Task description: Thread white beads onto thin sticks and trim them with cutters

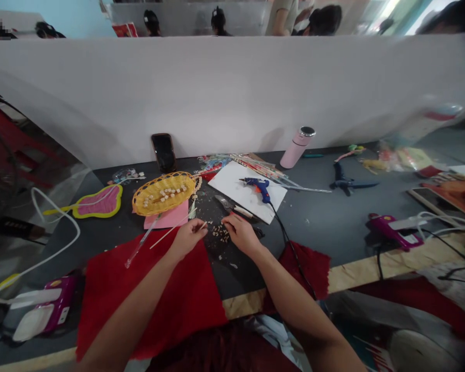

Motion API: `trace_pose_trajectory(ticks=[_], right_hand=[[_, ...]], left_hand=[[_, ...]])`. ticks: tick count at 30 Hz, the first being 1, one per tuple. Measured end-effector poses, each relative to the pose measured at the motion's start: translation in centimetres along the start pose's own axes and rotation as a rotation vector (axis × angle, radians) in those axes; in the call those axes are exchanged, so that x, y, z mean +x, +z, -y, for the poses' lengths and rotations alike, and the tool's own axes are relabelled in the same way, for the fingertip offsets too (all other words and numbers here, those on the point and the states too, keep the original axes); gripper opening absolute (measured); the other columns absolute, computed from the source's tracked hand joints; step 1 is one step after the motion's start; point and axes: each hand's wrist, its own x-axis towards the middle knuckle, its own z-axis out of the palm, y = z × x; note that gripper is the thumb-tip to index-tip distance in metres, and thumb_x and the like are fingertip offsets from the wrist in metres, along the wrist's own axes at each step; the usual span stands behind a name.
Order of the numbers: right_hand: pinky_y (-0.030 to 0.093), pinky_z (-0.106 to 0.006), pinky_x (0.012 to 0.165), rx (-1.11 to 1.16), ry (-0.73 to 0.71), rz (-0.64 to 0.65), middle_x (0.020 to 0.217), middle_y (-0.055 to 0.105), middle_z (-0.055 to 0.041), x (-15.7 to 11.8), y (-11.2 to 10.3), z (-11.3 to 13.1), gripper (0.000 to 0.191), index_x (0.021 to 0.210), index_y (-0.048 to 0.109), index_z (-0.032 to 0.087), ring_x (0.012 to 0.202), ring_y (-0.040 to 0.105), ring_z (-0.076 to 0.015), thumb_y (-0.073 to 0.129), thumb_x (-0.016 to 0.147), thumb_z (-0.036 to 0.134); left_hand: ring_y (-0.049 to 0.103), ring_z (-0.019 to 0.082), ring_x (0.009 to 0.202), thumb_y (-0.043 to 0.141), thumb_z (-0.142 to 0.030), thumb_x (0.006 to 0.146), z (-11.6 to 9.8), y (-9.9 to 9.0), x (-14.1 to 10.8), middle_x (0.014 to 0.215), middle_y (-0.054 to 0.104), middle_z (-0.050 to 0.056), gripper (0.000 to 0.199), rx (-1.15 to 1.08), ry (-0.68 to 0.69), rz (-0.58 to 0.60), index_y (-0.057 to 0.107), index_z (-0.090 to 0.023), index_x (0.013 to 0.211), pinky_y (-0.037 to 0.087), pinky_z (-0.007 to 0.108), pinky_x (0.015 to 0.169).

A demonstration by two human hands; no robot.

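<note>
My left hand [190, 236] is closed around a thin pale stick [163, 238], whose long end points down to the left and whose short tip shows past my fingers. Just to the right, my right hand [238, 230] is pinched close to that tip; what it holds, if anything, is too small to make out. Between and below the hands lie several tiny pale cut pieces [219, 233] on the dark table. Behind my right hand is a metal-bladed tool [223, 201], partly hidden. A yellow woven basket [155, 188] with small whitish pieces stands beyond my left hand.
A blue glue gun [259, 188] lies on a white board [232, 181], its cord running toward me. Red cloth [178, 289] covers the near left. A pink bottle [297, 148] and a phone [163, 152] stand by the white partition [217, 93]. Purple devices [397, 232] sit at both sides.
</note>
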Motion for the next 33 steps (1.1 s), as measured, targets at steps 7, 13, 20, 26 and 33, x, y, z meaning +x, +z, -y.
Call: trace_pose_trajectory(ticks=[7,13,20,26,33], right_hand=[[0.045,-0.034,0.082,-0.042,-0.004,-0.079,0.092,0.062,-0.0062,0.1,-0.7,-0.6,0.020,0.095,0.061,0.021,0.089,0.057,-0.0195,0.042,0.087,0.017],[0.047,-0.033,0.079,-0.033,-0.014,-0.067,0.087,0.063,-0.0050,0.2,-0.6,-0.5,0.020,0.092,0.061,0.022,0.085,0.059,-0.0190,0.044,0.085,0.016],[0.046,-0.032,0.080,-0.012,-0.022,-0.044,0.088,0.063,-0.0052,0.1,-0.4,0.0,0.020,0.091,0.061,0.021,0.087,0.058,-0.0184,0.043,0.085,0.014],[0.048,-0.028,0.069,0.007,-0.029,0.002,0.095,0.061,-0.0055,1.4,-1.7,3.3,0.021,0.098,0.059,0.021,0.076,0.056,-0.0161,0.049,0.081,0.014],[0.048,-0.031,0.073,0.098,-0.037,-0.113,0.095,0.060,-0.0072,2.1,0.4,3.0,0.021,0.101,0.057,0.021,0.083,0.057,-0.0182,0.045,0.085,0.016]], left_hand=[[0.057,0.019,0.085,0.059,-0.022,0.074,-0.4,0.4,2.0,0.089,0.062,0.004,0.016,0.524,0.173,-0.076,0.063,-0.021,0.090,0.043,0.029,0.077],[0.057,0.018,0.090,0.056,-0.025,0.079,-0.9,1.6,2.6,0.098,0.058,0.004,0.018,0.754,0.112,-0.040,0.062,-0.023,0.095,0.042,0.028,0.080],[0.056,0.018,0.090,0.048,-0.024,0.084,-1.7,2.1,2.4,0.098,0.056,0.006,0.014,0.816,0.092,-0.031,0.061,-0.021,0.088,0.042,0.027,0.075],[0.053,0.013,0.067,0.054,-0.027,0.079,-2.2,1.9,2.4,0.074,0.058,0.001,0.010,0.164,0.079,-0.065,0.058,-0.018,0.076,0.040,0.022,0.058],[0.025,0.001,0.037,0.065,-0.037,0.070,-1.1,2.3,2.1,0.061,0.049,-0.007,0.026,-0.592,-0.153,0.055,0.054,-0.017,0.082,0.017,0.017,0.037]])
